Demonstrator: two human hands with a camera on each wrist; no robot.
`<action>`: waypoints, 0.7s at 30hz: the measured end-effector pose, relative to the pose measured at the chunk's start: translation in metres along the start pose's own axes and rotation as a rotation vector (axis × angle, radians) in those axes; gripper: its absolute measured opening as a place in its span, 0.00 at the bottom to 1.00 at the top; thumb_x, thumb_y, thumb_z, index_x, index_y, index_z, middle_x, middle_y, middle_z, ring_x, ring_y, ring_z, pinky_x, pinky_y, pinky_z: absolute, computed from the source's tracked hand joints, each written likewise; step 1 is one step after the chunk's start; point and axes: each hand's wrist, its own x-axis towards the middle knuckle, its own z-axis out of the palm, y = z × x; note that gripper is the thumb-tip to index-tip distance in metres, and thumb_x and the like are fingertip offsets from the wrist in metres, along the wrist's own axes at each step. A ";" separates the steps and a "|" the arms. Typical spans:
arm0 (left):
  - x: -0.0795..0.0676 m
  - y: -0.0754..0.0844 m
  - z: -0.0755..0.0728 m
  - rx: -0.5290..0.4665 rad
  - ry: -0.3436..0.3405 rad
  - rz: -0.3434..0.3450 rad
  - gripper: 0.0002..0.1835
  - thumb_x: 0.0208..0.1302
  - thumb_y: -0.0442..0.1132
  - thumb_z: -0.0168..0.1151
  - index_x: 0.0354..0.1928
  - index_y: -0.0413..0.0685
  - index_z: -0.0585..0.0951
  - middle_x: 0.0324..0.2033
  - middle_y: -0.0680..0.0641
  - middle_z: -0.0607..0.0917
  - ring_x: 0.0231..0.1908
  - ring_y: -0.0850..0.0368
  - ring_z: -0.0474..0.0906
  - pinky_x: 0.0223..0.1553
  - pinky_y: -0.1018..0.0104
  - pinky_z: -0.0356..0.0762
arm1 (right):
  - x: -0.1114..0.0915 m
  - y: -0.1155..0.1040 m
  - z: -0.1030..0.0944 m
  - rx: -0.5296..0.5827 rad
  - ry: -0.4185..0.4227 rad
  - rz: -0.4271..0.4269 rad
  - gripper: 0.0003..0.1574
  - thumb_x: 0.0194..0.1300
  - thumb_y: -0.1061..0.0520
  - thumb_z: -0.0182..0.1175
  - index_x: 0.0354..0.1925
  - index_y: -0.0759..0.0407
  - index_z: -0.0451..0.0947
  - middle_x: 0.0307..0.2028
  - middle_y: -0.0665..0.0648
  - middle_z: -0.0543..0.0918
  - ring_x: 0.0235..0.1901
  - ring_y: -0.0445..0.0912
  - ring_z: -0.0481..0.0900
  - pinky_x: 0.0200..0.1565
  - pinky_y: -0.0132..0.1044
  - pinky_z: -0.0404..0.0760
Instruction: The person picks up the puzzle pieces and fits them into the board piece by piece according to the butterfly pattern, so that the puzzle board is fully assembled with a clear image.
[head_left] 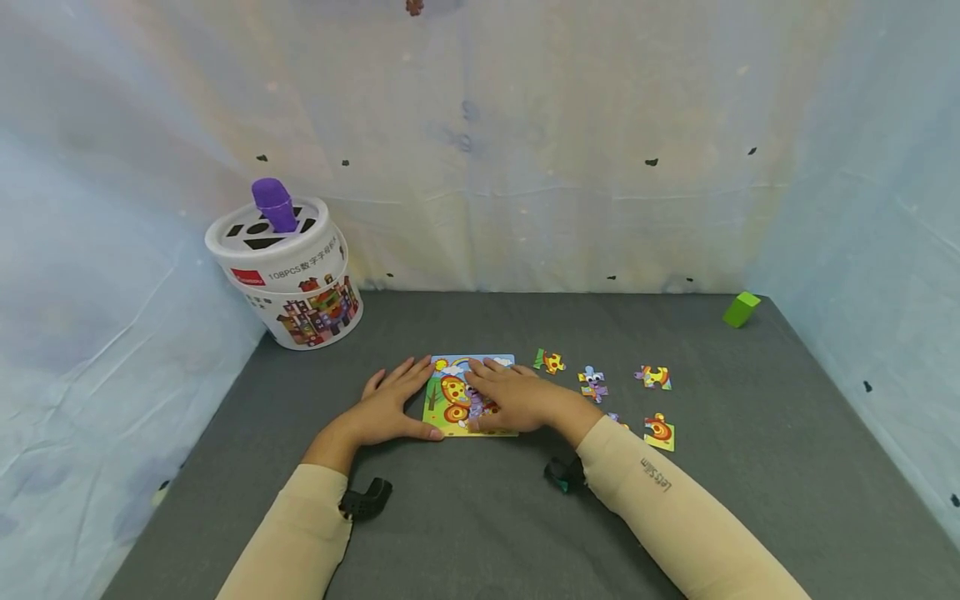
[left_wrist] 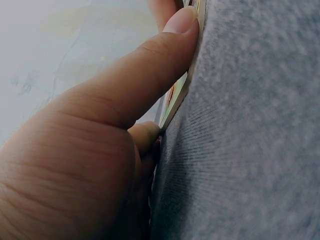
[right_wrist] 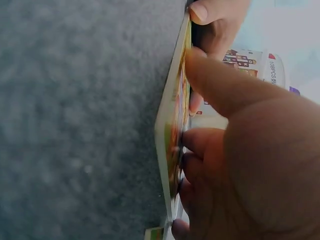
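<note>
A small jigsaw puzzle (head_left: 453,392) with a bright cartoon picture lies on the grey cloth. My left hand (head_left: 386,414) spans its left side, fingertips at the top left corner and thumb by the bottom left one. In the left wrist view, that thumb (left_wrist: 145,65) lies along the puzzle's edge (left_wrist: 175,102). My right hand (head_left: 517,398) rests over the right half with its fingers stretched across the picture, hiding part of it. From the right wrist view, its thumb and fingertips touch the top face, and the puzzle's pale side (right_wrist: 161,145) shows.
Loose jigsaw pieces (head_left: 660,432) lie to the right, one partly hidden by the right wrist. At the back left stands a white bucket (head_left: 300,283) with a purple block (head_left: 274,205) on its lid. A green block (head_left: 741,309) sits at the back right, near the curtain (head_left: 525,233).
</note>
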 end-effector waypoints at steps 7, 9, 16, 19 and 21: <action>0.001 0.001 0.001 0.011 0.001 -0.010 0.69 0.55 0.74 0.78 0.89 0.53 0.54 0.87 0.52 0.50 0.85 0.46 0.38 0.77 0.33 0.25 | -0.003 -0.003 0.002 -0.016 -0.004 0.007 0.61 0.77 0.21 0.55 0.90 0.46 0.47 0.88 0.51 0.41 0.85 0.51 0.39 0.80 0.60 0.47; 0.001 0.001 0.001 0.014 -0.001 -0.012 0.69 0.55 0.74 0.78 0.90 0.54 0.53 0.87 0.52 0.50 0.85 0.47 0.37 0.77 0.33 0.25 | -0.003 -0.004 0.002 -0.019 -0.005 0.017 0.60 0.77 0.21 0.54 0.90 0.46 0.47 0.88 0.51 0.42 0.85 0.50 0.39 0.79 0.60 0.47; -0.001 0.002 0.000 0.005 -0.007 -0.008 0.68 0.57 0.73 0.78 0.89 0.52 0.53 0.87 0.52 0.50 0.85 0.46 0.37 0.77 0.33 0.25 | -0.001 -0.005 0.002 0.002 -0.005 0.039 0.59 0.79 0.22 0.51 0.90 0.47 0.46 0.88 0.50 0.41 0.85 0.52 0.37 0.79 0.63 0.45; -0.001 0.003 -0.001 0.004 -0.012 -0.012 0.68 0.57 0.72 0.78 0.89 0.52 0.53 0.87 0.52 0.49 0.85 0.46 0.37 0.77 0.33 0.25 | 0.000 -0.003 0.002 0.008 -0.008 0.046 0.60 0.78 0.21 0.51 0.90 0.46 0.45 0.88 0.49 0.41 0.85 0.51 0.37 0.79 0.63 0.44; 0.000 0.003 -0.001 0.004 -0.013 -0.012 0.68 0.57 0.72 0.78 0.89 0.52 0.53 0.87 0.51 0.49 0.85 0.46 0.37 0.77 0.33 0.25 | 0.001 -0.002 0.002 0.019 0.001 0.046 0.61 0.78 0.20 0.51 0.90 0.46 0.44 0.88 0.49 0.42 0.85 0.50 0.36 0.79 0.63 0.44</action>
